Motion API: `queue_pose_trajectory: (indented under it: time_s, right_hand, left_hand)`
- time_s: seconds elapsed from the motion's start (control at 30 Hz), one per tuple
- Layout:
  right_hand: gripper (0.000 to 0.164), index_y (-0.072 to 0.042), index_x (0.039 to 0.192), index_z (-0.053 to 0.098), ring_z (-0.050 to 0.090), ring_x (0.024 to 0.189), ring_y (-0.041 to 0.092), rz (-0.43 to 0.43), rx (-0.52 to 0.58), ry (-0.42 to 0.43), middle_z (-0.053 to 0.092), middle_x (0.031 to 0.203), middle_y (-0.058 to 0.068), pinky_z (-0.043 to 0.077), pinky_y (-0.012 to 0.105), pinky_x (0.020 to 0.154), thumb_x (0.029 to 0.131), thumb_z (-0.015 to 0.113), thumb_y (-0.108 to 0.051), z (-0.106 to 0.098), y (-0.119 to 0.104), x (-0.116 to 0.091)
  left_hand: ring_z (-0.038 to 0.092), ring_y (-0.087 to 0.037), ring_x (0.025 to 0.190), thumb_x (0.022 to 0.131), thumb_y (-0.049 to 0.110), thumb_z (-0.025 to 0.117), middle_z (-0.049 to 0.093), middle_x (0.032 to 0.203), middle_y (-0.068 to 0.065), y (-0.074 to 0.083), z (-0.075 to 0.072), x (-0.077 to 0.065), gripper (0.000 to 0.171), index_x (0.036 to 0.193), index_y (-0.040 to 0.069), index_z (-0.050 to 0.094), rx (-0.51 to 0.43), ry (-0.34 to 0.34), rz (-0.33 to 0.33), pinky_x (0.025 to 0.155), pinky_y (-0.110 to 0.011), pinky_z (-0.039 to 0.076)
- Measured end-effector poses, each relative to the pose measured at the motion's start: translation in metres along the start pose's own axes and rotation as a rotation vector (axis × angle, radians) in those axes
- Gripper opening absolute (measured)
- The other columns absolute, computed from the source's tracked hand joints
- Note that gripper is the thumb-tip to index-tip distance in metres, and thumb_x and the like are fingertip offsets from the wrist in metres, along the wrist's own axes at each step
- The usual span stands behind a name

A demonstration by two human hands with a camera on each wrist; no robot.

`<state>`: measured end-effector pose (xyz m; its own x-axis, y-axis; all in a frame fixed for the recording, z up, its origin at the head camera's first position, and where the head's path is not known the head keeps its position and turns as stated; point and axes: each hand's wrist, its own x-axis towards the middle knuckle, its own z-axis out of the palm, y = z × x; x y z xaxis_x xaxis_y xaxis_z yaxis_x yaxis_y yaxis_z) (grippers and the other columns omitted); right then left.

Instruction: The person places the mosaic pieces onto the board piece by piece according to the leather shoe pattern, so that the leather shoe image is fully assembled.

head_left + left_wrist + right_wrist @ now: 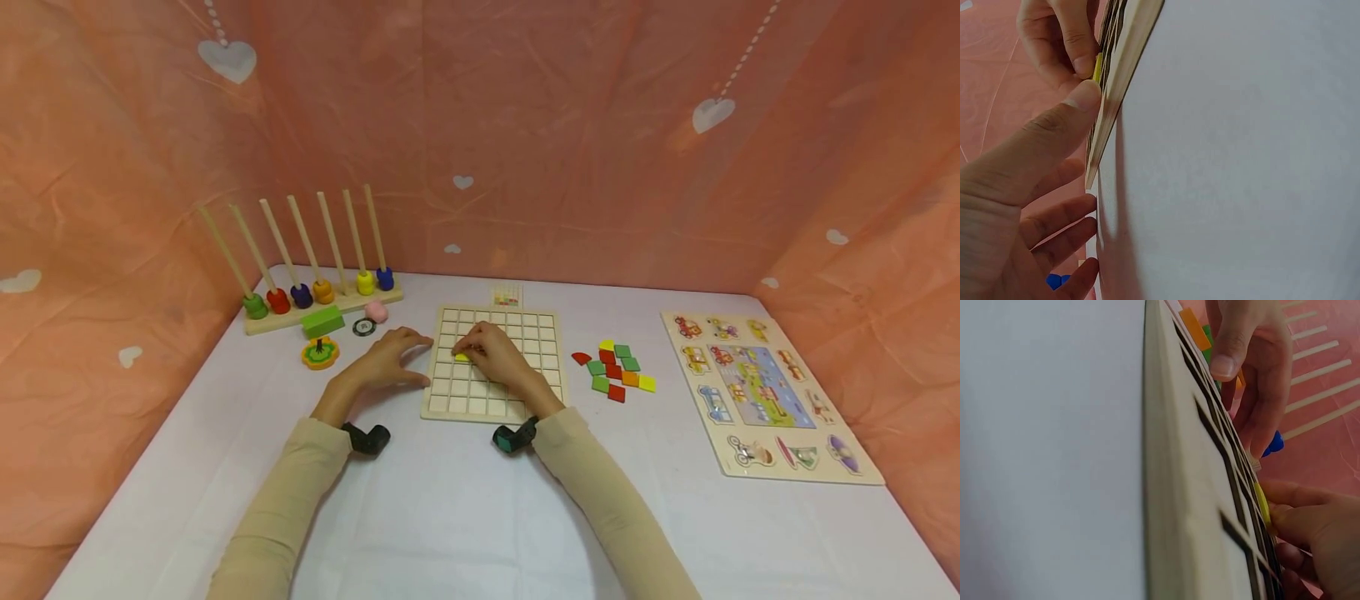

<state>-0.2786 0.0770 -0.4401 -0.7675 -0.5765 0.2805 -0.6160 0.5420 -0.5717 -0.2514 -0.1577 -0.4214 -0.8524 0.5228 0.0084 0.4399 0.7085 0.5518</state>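
A wooden grid board [457, 406] lies flat at the middle of the table. Over its left-centre cells, my right hand [491, 354] pinches a yellow tile [462, 357] between thumb and fingers; the tile's edge [1262, 503] shows low against the grid in the right wrist view. Along the board's left side is my left hand [386, 360], thumb and fingers spread apart, fingertips right at the board's edge. In the left wrist view the left thumb [1063, 125] overlaps the board's side.
Several red, green, yellow and orange tiles [613, 372] lie right of the board. A peg stand with coloured beads [322, 310], a green block [322, 322], a tree piece [320, 353] and a round disc [364, 327] are at left. A picture puzzle [768, 400] lies far right; a pattern card [507, 295] sits behind.
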Motion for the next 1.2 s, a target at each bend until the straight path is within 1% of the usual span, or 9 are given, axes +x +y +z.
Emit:
queue_pose_trajectory:
  time_s: [0.13,0.27,0.57,0.73,0.83,0.93,1.0,1.03,1.2]
  right_hand:
    - [0.016,-0.008,0.1,0.072,0.054,0.09,0.019,0.0,-0.032,-0.002,0.06,0.097,0.006,0.046,0.031,0.08,0.091,0.058,-0.005,0.0,-0.002,-0.001]
    - [0.014,-0.008,0.099,0.071,0.052,0.095,0.02,0.001,-0.044,-0.013,0.06,0.1,0.006,0.045,0.033,0.084,0.09,0.061,-0.009,-0.001,-0.002,-0.004]
    - [0.015,-0.007,0.1,0.07,0.05,0.097,0.019,-0.011,-0.017,-0.029,0.059,0.101,0.005,0.043,0.033,0.084,0.087,0.065,-0.011,-0.002,-0.002,-0.008]
    - [0.023,-0.007,0.11,0.067,0.05,0.091,0.017,-0.018,0.008,-0.024,0.058,0.101,0.006,0.044,0.03,0.078,0.087,0.064,-0.013,-0.007,-0.001,-0.011]
    - [0.027,-0.003,0.113,0.065,0.053,0.088,0.021,-0.059,0.02,0.015,0.058,0.101,0.012,0.046,0.033,0.075,0.088,0.064,-0.011,-0.019,0.003,-0.016]
    - [0.024,0.001,0.11,0.066,0.054,0.09,0.027,-0.065,0.022,0.055,0.059,0.101,0.015,0.048,0.038,0.077,0.088,0.064,-0.009,-0.037,0.011,-0.025]
    - [0.022,0.001,0.107,0.067,0.054,0.092,0.028,-0.028,0.01,0.078,0.059,0.102,0.016,0.049,0.041,0.078,0.088,0.064,-0.008,-0.051,0.019,-0.032]
    - [0.021,0.0,0.106,0.067,0.054,0.094,0.028,0.008,0.007,0.09,0.059,0.102,0.015,0.049,0.041,0.08,0.088,0.064,-0.008,-0.058,0.023,-0.037]
    - [0.02,-0.001,0.105,0.068,0.056,0.097,0.031,0.152,-0.04,0.144,0.061,0.106,0.017,0.048,0.046,0.083,0.087,0.064,-0.007,-0.091,0.047,-0.062]
  left_hand:
    - [0.038,-0.036,0.123,0.076,0.03,0.077,0.045,0.13,-0.02,0.0,0.0,0.0,0.067,0.132,0.003,0.051,0.005,0.01,0.011,0.104,-0.052,0.028]
    - [0.038,-0.036,0.122,0.076,0.03,0.077,0.045,0.13,-0.02,0.0,0.001,0.001,0.067,0.132,0.003,0.051,0.008,0.008,0.01,0.103,-0.052,0.028]
    - [0.038,-0.035,0.122,0.076,0.03,0.077,0.046,0.129,-0.018,0.0,0.001,0.001,0.066,0.131,0.004,0.052,0.006,0.003,-0.004,0.103,-0.052,0.028]
    - [0.038,-0.034,0.121,0.076,0.03,0.077,0.045,0.129,-0.017,-0.001,0.001,0.001,0.066,0.131,0.005,0.052,0.016,-0.006,-0.02,0.103,-0.052,0.029]
    - [0.038,-0.034,0.121,0.076,0.031,0.077,0.045,0.13,-0.018,-0.002,0.001,0.002,0.067,0.131,0.005,0.052,0.014,-0.013,-0.028,0.103,-0.052,0.029]
    - [0.038,-0.034,0.122,0.075,0.031,0.078,0.044,0.131,-0.017,-0.002,0.002,0.002,0.067,0.132,0.006,0.052,0.007,-0.02,-0.039,0.104,-0.052,0.028]
    - [0.037,-0.033,0.122,0.075,0.031,0.078,0.044,0.131,-0.017,-0.002,0.002,0.003,0.067,0.132,0.007,0.052,0.004,-0.023,-0.047,0.104,-0.051,0.028]
    - [0.037,-0.032,0.122,0.075,0.031,0.078,0.044,0.131,-0.016,-0.002,0.003,0.003,0.067,0.132,0.007,0.052,0.002,-0.022,-0.052,0.105,-0.05,0.028]
    - [0.038,-0.033,0.121,0.076,0.032,0.077,0.044,0.13,-0.017,-0.001,0.002,0.002,0.067,0.132,0.006,0.051,0.016,-0.015,-0.036,0.103,-0.051,0.029]
